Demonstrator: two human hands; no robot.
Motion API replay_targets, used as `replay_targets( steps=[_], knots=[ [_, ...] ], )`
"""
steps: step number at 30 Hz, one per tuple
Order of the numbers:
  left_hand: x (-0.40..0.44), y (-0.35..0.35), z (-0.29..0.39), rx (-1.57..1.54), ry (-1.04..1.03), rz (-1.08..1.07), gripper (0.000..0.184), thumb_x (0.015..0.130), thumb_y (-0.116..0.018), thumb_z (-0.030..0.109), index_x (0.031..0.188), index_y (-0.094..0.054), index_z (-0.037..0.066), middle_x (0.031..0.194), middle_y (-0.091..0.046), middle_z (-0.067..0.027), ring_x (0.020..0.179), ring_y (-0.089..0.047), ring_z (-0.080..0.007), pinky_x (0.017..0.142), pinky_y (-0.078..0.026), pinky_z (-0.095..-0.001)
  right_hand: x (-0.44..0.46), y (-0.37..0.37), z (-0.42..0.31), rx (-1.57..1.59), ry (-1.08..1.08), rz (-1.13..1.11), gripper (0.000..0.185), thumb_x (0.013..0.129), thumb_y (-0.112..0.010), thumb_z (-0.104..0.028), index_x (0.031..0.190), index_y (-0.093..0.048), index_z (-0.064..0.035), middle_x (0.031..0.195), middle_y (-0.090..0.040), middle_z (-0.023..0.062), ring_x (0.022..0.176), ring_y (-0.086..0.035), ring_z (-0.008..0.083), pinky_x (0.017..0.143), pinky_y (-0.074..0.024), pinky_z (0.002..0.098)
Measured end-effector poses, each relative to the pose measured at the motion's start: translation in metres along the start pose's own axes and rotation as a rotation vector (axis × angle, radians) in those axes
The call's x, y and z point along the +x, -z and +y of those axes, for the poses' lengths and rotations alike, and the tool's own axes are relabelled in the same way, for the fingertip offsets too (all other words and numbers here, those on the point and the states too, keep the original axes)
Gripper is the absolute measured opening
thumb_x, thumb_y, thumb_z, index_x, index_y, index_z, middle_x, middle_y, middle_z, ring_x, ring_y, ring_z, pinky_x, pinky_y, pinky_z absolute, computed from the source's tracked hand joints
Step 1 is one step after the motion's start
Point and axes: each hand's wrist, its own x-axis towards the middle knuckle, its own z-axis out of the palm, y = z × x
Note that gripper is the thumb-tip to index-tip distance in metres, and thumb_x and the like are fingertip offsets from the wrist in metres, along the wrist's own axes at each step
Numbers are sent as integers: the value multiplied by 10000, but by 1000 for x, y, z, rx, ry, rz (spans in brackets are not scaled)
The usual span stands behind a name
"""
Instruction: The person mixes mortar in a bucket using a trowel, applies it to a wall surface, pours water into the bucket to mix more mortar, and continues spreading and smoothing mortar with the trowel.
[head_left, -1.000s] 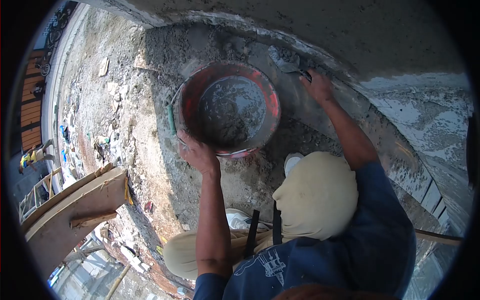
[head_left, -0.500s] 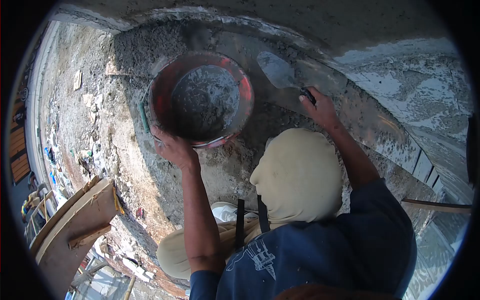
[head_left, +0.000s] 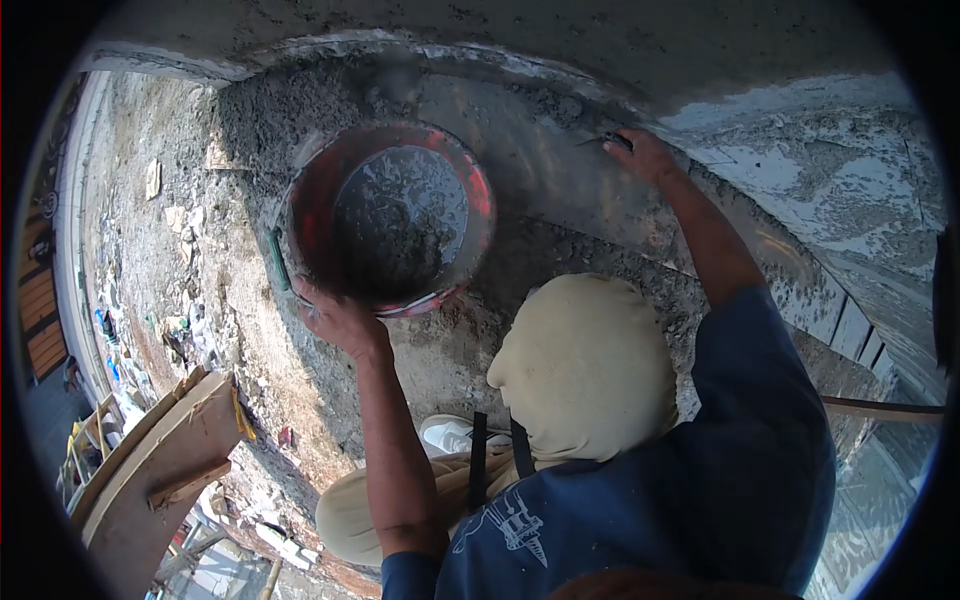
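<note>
A round red bucket point(head_left: 482, 195) smeared with grey stands in front of me, with wet grey mortar point(head_left: 405, 215) inside it. My left hand point(head_left: 342, 320) grips the bucket's near rim, its fingers curled over the edge. Out to the right, my right hand point(head_left: 647, 157) is closed around the dark handle of a trowel point(head_left: 618, 141). The trowel's blade is seen almost edge-on, so little of it shows. Under it lies a mortar-smeared board point(head_left: 560, 185) along the foot of the wall. The bucket's green handle grip point(head_left: 277, 258) hangs at its left side.
A grey plastered wall point(head_left: 780, 170) curves across the top and right. Loose mortar point(head_left: 560, 105) lies along its foot. Rubble point(head_left: 185, 225) covers the sunlit ground at left. A curved wooden form point(head_left: 165, 465) stands at lower left. My bent knee point(head_left: 590, 365) is between my arms.
My right hand has moved up toward the wall, and the trowel has turned from showing its broad face to nearly edge-on. My left hand stays on the bucket's rim.
</note>
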Motion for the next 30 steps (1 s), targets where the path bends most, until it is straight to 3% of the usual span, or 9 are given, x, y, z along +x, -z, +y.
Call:
replay_targets(
  steps=[3,6,9,12,15,20,24,26,30],
  knots=[
    [-4,-2,-3,132,-45,10,513,1078,-370,330,1423,-430,-46,1313,-506,-380,1204,-483,-539,1062,-381,-530,2,-8,-14,-87,17,158,535,905,-612,-569,1206,-665,-129,1069,-711,182,1029,-668,396,913,-515,475],
    [-2,19,34,-365,243,-46,533,1080,-372,360,1394,-469,-60,1299,-521,-374,1196,-504,-514,1027,-410,-513,-24,-21,-41,-55,-60,209,521,908,-612,-557,1203,-658,-130,1023,-721,170,978,-681,400,886,-523,485],
    [-6,7,22,-20,-17,61,554,1081,-374,385,1343,-524,-78,1276,-539,-373,1164,-543,-483,976,-439,-491,-43,-14,-70,-25,-60,265,490,909,-625,-524,1192,-656,-125,1008,-722,162,950,-684,400,849,-534,487],
    [-3,6,21,-178,-14,38,524,1082,-374,352,1361,-511,-70,1271,-540,-380,1142,-562,-475,964,-453,-481,-67,9,-111,23,4,335,453,901,-656,-481,1184,-654,-127,1011,-719,160,948,-684,386,815,-541,471],
    [-3,20,47,-445,230,-48,490,1083,-361,309,1418,-455,-36,1261,-541,-378,1140,-558,-495,992,-450,-488,-93,24,-166,80,179,388,446,891,-679,-466,1185,-648,-132,994,-720,157,931,-690,362,796,-546,441],
    [-5,10,22,111,-95,14,484,1068,-395,250,1428,-402,-73,1255,-560,-374,1158,-563,-484,1029,-437,-500,-122,10,-179,121,427,341,411,902,-687,-397,1193,-641,-111,939,-718,166,859,-692,376,759,-550,431],
    [4,-7,-28,-25,-29,-10,477,1062,-382,238,1434,-397,-59,1244,-567,-380,1145,-572,-490,1026,-439,-505,-136,4,-46,193,70,281,362,920,-671,-345,1167,-639,-83,862,-704,150,791,-708,286,732,-537,384],
    [9,-20,-62,-67,38,-63,494,1063,-346,269,1443,-397,-42,1245,-567,-382,1125,-578,-503,1008,-447,-510,-163,14,38,176,-101,245,369,901,-671,-389,1132,-656,-102,899,-707,181,839,-700,376,750,-541,430],
    [5,20,-6,-327,391,-64,655,1058,-289,482,1447,-434,-24,1263,-549,-402,1141,-568,-511,996,-443,-518,-207,32,156,22,-242,239,385,888,-672,-388,1124,-663,-85,932,-710,195,881,-698,379,777,-535,437]
  ],
)
